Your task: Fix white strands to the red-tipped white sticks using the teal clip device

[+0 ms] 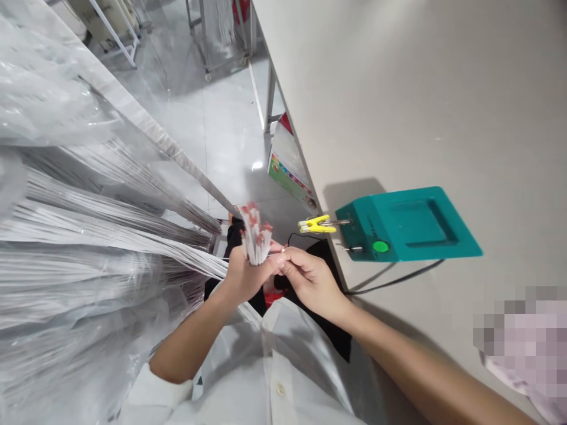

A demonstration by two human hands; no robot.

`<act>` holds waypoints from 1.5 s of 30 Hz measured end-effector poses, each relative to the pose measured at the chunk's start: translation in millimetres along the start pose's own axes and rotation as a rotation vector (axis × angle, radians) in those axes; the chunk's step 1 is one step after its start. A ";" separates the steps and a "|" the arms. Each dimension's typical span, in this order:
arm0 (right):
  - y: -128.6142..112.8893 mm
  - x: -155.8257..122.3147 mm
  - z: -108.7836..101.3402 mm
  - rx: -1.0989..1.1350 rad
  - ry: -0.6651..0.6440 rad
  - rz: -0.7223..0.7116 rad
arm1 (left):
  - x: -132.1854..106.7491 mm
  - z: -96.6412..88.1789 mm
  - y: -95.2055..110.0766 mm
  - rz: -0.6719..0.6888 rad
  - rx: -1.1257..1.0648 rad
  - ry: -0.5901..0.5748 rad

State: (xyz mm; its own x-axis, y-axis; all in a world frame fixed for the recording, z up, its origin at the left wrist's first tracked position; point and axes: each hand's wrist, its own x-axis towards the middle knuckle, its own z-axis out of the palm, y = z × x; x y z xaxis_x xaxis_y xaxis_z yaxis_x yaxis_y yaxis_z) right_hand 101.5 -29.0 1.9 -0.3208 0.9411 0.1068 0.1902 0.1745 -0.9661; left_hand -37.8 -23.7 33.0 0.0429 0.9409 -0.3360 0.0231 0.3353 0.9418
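Note:
My left hand [241, 280] is closed around a bundle of thin white wires [257, 248], whose reddish-brown ends stick up above the fist. The long part of the bundle runs off to the left. My right hand [312, 280] meets the left fingertips with thumb and forefinger pinched together; whatever lies in that pinch is too small to tell. To the right of both hands, a teal device [407, 227] with a green button [381, 247] sits at the table's edge. A yellow clip [318, 224] is attached to a metal prong on its front.
The pale table [398, 106] fills the right side. Many more white wires [110, 206], partly under clear plastic, hang over a rail [177, 156] on the left. A printed box [292, 171] stands beneath the table edge. A black cable [398, 284] trails from the device.

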 end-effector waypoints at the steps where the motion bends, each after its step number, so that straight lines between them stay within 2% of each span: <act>1: 0.5 0.1 -0.4 -0.025 0.003 -0.038 | -0.7 1.4 -1.1 0.017 0.022 -0.005; 4: 1.7 1.0 -5.1 -0.077 0.017 -0.090 | -0.6 3.3 -6.1 0.046 0.081 0.065; 8: 0.1 3.1 -14.0 -0.054 0.106 -0.040 | -0.3 2.9 -11.0 0.065 0.178 0.173; 14: -6.8 6.6 -17.6 0.139 0.099 0.090 | -3.1 1.8 -11.4 0.133 0.310 0.110; 19: -8.6 10.7 -23.9 0.031 0.055 0.047 | -4.8 1.1 -10.2 0.082 0.302 0.013; 23: -13.9 16.2 -40.0 -0.113 -0.124 -0.097 | -5.9 -4.0 -5.3 0.063 0.298 -0.107; 27: -21.8 19.7 -53.8 -0.391 -0.251 -0.407 | -5.0 -10.7 6.3 0.025 0.269 -0.272; 31: -18.7 14.3 -55.5 -0.671 -0.184 -0.703 | -1.7 -12.4 12.4 -0.165 0.128 -0.301; 34: -7.4 7.6 -53.6 -0.732 -0.099 -0.778 | 0.0 -10.4 12.0 -0.196 0.080 -0.251; 38: 0.7 3.9 -54.5 -0.737 -0.001 -0.660 | -1.5 -7.0 13.9 -0.078 0.155 -0.161; 42: -11.3 8.0 -55.3 -0.463 0.154 -0.434 | -4.0 -3.5 17.8 -0.031 0.264 -0.093; 45: -21.3 12.9 -53.2 -0.319 0.101 -0.293 | -4.6 -1.4 15.1 0.025 0.283 -0.079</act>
State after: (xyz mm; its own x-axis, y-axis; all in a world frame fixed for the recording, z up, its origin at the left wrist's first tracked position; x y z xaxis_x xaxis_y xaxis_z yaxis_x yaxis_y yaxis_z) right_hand 142.7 -5.2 36.4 -0.3150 0.8591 0.4034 0.3864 0.5043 -0.7723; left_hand -39.0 -22.9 48.9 0.1243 0.9383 -0.3226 0.2986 0.2747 0.9140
